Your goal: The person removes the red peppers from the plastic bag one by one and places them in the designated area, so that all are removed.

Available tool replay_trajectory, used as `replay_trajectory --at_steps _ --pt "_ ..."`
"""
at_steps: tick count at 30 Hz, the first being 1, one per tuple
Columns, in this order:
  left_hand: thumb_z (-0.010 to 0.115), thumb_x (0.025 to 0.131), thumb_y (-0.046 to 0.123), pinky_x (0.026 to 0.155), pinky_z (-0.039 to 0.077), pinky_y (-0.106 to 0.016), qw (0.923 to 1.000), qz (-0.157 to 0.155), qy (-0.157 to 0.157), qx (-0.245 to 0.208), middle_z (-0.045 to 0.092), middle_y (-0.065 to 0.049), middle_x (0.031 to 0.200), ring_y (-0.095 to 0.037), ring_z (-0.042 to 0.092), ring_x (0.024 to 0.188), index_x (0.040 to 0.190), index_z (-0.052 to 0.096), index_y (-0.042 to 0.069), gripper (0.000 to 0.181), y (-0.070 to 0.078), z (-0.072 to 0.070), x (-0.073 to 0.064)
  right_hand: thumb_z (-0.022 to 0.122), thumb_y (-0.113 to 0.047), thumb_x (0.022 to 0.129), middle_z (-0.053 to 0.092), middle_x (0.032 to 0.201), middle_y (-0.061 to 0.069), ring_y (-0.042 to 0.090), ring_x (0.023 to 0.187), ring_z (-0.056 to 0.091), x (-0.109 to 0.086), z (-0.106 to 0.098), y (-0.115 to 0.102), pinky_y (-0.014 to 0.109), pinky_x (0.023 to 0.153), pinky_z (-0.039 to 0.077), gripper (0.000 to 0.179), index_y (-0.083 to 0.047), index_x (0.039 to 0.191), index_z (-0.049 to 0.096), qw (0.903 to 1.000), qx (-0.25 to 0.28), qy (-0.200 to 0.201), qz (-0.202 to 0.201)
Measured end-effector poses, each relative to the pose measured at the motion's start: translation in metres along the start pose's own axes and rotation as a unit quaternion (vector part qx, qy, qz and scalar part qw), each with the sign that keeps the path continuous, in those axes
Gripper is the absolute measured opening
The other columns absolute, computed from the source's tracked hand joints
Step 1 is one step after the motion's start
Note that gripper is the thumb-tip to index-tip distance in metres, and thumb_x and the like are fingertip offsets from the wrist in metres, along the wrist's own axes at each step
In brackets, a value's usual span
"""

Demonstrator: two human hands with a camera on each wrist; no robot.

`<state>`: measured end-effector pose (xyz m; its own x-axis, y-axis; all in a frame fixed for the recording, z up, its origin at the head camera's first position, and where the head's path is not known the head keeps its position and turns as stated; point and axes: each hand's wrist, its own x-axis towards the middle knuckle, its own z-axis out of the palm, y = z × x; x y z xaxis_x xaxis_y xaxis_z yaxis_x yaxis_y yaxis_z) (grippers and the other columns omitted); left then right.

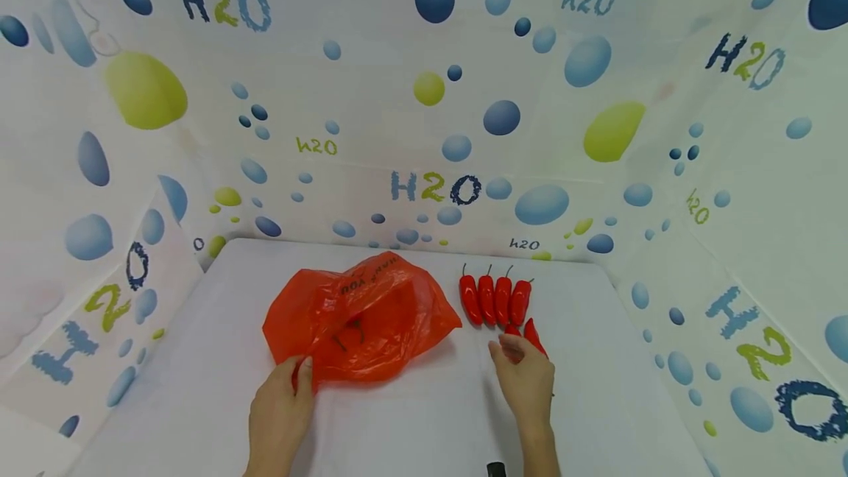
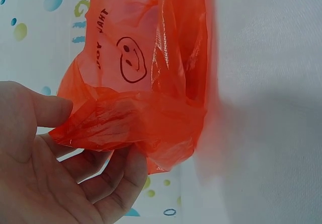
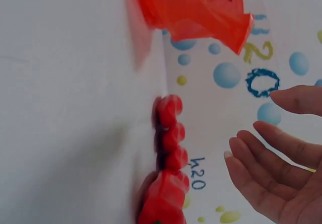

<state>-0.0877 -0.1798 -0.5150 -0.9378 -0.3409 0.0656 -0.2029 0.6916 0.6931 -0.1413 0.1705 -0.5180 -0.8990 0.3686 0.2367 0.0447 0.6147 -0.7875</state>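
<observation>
Pose, left hand [image 1: 281,407]: back toward the head camera, thumb on one side and bent fingers on the other; clamped on the near-left edge of the orange bag [image 1: 411,330].
Pose, right hand [image 1: 526,381]: raised off the table [image 1: 411,433], fingers bent, thumb and fingertips apart; nothing between them.
Bag: ahead and to the right of the left hand, crumpled, with dark printed lettering; its right corner lies ahead and to the left of the right hand.
Loose peppers [image 1: 534,336]: two, red, at the right hand's fingertips, partly hidden by that hand; contact cannot be determined.
Pepper row [image 1: 486,300]: four, side by side, ahead of the right hand, stems pointing away.
Black object [image 1: 495,470]: left of the right wrist, cut by the frame.
Backdrop [image 1: 391,109]: beyond both hands, printed with drops and "H2O".
</observation>
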Motion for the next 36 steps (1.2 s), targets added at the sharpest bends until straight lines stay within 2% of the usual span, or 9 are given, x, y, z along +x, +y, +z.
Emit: replay_trajectory --at_steps 9,17,20,27,30,36 --pt "0.046 0.111 0.032 0.095 0.049 -0.066 1.0000 -0.001 -0.001 0.001 0.069 -0.026 0.123 -0.048 0.066 0.109 0.129 0.065 -0.004 0.044 -0.001 0.000 0.001 0.087 -0.028 0.088 0.079 0.103 0.000 0.019 0.090 0.074 -0.002 0.015 -0.017 0.036 0.078 0.063 0.031 -0.014 0.114 0.080 0.9990 0.026 -0.018 -0.032" --pt "0.047 0.111 0.032 0.095 0.049 -0.066 1.0000 -0.006 -0.003 0.003 0.069 -0.026 0.123 -0.048 0.065 0.110 0.128 0.066 -0.003 0.044 -0.002 0.002 0.002 0.086 -0.022 0.088 0.078 0.105 0.000 0.022 0.093 0.074 -0.010 0.031 -0.042 0.042 0.082 0.063 0.029 -0.011 0.114 0.079 0.9926 0.057 -0.047 -0.097" --pt "0.046 0.111 0.033 0.096 0.049 -0.066 1.0000 -0.007 -0.005 0.004 0.069 -0.026 0.124 -0.048 0.065 0.110 0.129 0.065 -0.003 0.045 -0.002 0.003 0.002 0.087 -0.021 0.087 0.078 0.104 -0.002 0.021 0.093 0.074 -0.012 0.037 -0.047 0.042 0.082 0.063 0.029 -0.012 0.113 0.079 0.9904 0.059 -0.055 -0.112" --pt "0.048 0.110 0.030 0.094 0.049 -0.066 0.9998 0.001 0.019 -0.002 0.071 -0.025 0.120 -0.048 0.067 0.107 0.125 0.068 -0.002 0.040 -0.004 0.002 0.001 0.084 -0.020 0.090 0.078 0.105 0.002 0.020 0.093 0.074 -0.014 0.047 -0.061 0.038 0.084 0.062 0.027 -0.009 0.114 0.079 0.9810 0.083 -0.093 -0.148" --pt "0.048 0.110 0.030 0.094 0.050 -0.066 0.9997 0.002 0.024 -0.002 0.071 -0.025 0.119 -0.048 0.067 0.106 0.124 0.068 -0.002 0.040 -0.004 0.002 0.001 0.084 -0.019 0.090 0.078 0.104 0.002 0.018 0.093 0.073 -0.014 0.052 -0.066 0.038 0.084 0.063 0.027 -0.010 0.114 0.079 0.9783 0.087 -0.104 -0.157" --pt "0.049 0.110 0.030 0.093 0.050 -0.066 0.9997 0.007 0.023 0.000 0.071 -0.024 0.118 -0.048 0.067 0.105 0.123 0.069 -0.002 0.039 -0.005 0.002 0.002 0.083 -0.020 0.092 0.077 0.104 -0.006 0.011 0.093 0.071 -0.011 0.064 -0.071 0.031 0.084 0.062 0.024 -0.014 0.115 0.079 0.9765 0.076 -0.126 -0.157"
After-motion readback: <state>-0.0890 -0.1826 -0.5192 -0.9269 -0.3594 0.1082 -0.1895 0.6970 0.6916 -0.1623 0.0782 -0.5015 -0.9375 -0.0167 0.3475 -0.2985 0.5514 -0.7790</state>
